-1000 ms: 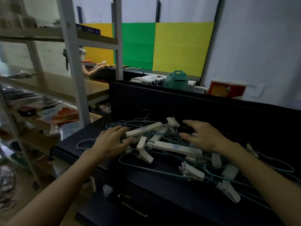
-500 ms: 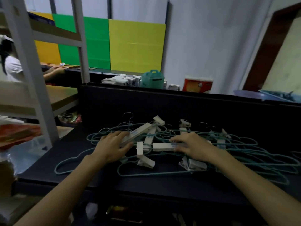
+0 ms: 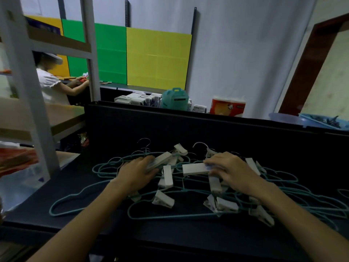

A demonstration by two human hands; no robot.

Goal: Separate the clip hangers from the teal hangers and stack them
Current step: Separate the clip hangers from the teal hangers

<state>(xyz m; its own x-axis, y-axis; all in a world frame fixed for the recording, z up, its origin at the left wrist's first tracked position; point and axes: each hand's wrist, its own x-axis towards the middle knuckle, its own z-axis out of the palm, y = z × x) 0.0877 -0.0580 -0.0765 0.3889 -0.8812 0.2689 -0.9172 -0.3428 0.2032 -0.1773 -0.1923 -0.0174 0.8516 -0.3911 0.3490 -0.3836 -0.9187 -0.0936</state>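
Where the dark tabletop [image 3: 79,203] holds a tangled heap, white plastic clip hangers [image 3: 194,169], blocky bars with wedge-shaped clips, lie mixed among thin, wiry teal hangers [image 3: 170,216] with looped shoulders. At the heap's 9 o'clock side the left hand [image 3: 136,173] curls its fingers round one slanted white bar [image 3: 162,158]. At 3 o'clock the right hand [image 3: 232,171] grips the end of a level white bar. Beyond, at 12 o'clock, stand a teal container [image 3: 174,99] and white boxes [image 3: 137,99].
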